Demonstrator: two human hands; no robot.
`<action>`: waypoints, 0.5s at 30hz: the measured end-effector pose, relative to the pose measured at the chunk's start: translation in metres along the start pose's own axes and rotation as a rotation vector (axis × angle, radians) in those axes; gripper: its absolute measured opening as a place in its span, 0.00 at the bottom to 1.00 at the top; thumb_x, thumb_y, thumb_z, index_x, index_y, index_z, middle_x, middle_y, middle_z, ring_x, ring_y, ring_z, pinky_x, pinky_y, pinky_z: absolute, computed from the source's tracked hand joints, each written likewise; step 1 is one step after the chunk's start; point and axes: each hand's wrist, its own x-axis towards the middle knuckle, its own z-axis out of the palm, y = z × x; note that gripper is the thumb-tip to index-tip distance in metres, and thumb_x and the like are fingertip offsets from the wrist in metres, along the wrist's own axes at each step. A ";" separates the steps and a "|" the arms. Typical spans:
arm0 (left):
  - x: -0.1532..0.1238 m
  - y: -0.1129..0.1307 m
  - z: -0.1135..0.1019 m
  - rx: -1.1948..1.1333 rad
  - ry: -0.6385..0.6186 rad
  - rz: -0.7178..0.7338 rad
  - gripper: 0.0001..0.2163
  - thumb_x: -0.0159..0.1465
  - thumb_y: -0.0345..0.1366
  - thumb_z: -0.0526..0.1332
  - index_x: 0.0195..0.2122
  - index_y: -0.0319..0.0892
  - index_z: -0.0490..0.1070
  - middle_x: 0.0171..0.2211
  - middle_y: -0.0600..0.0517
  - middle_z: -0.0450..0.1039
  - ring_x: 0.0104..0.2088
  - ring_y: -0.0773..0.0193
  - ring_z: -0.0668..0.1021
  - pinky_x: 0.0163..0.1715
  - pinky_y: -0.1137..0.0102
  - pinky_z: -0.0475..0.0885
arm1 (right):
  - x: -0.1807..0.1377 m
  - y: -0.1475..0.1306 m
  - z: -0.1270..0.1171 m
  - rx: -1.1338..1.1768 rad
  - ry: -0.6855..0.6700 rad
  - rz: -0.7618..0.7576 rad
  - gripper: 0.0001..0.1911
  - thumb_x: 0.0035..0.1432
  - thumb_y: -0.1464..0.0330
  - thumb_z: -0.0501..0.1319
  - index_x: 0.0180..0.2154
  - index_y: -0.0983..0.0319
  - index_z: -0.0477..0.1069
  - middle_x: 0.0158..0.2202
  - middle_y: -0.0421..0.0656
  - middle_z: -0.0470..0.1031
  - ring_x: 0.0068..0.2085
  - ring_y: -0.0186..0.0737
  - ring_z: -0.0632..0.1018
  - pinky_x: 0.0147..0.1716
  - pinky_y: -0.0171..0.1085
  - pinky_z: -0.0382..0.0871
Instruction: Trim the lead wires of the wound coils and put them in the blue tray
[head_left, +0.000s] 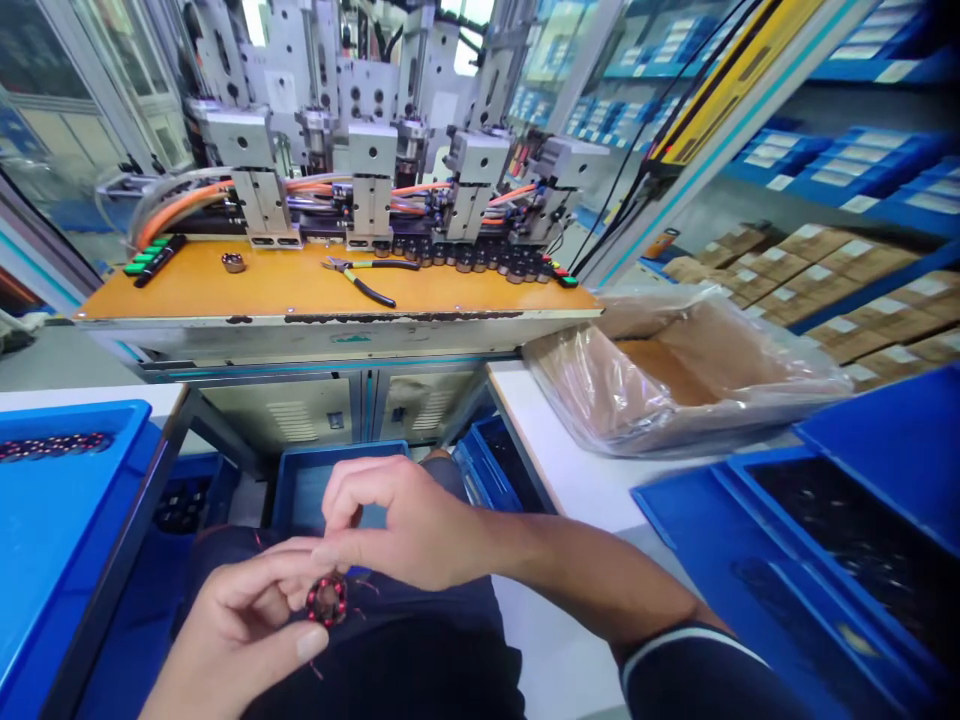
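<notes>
My left hand is closed around a small ring-shaped wound stator, gripped between thumb and fingers above my lap. Red spots show around the ring, and thin wire ends stick out from its edge. Just above it, my right hand is bent into a pinch, with the thumb close to the stator's top and to my left fingertips. Whatever lies between the right fingers is too small or hidden to make out.
Ahead is an orange machine bench with pliers, one loose stator and several dark round parts. To the left is a blue tray. On the right stand a plastic-lined carton and blue bins.
</notes>
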 end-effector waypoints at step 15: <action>0.011 -0.010 -0.023 0.189 -0.192 0.205 0.11 0.51 0.34 0.74 0.36 0.53 0.84 0.42 0.48 0.81 0.36 0.61 0.84 0.34 0.76 0.78 | -0.012 -0.029 -0.001 -0.045 -0.126 0.414 0.05 0.57 0.73 0.63 0.30 0.65 0.77 0.24 0.36 0.73 0.27 0.28 0.71 0.28 0.28 0.63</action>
